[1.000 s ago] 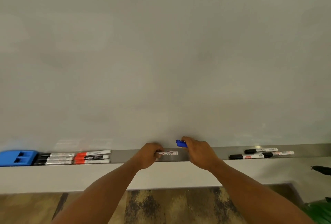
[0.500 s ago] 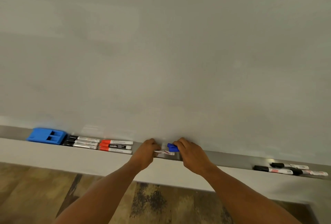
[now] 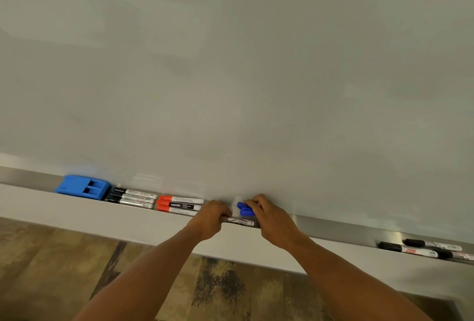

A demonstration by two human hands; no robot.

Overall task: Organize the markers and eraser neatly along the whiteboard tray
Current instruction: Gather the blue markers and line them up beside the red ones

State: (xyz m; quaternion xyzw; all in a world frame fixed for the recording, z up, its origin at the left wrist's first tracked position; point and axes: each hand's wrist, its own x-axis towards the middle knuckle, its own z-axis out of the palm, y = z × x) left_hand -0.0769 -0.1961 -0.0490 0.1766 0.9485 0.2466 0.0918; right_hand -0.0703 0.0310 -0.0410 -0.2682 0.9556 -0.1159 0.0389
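A metal tray (image 3: 333, 228) runs under the whiteboard (image 3: 230, 64). At its left lie a blue eraser (image 3: 83, 188), three black-capped markers (image 3: 136, 198) and three red-capped markers (image 3: 179, 205), side by side. My left hand (image 3: 210, 218) grips one end of a white-barrelled marker (image 3: 241, 222) in the tray's middle. My right hand (image 3: 272, 218) closes on blue-capped markers (image 3: 245, 209) just above it. Three more black-capped markers (image 3: 425, 250) lie loose at the far right.
A pale ledge (image 3: 102, 215) sits in front of the tray. Below it is a patterned brown floor (image 3: 218, 290).
Both hands have slid left along the tray with their markers, toward the red group. The view has swung left and tilted, so the eraser and sorted markers sit nearer the centre.
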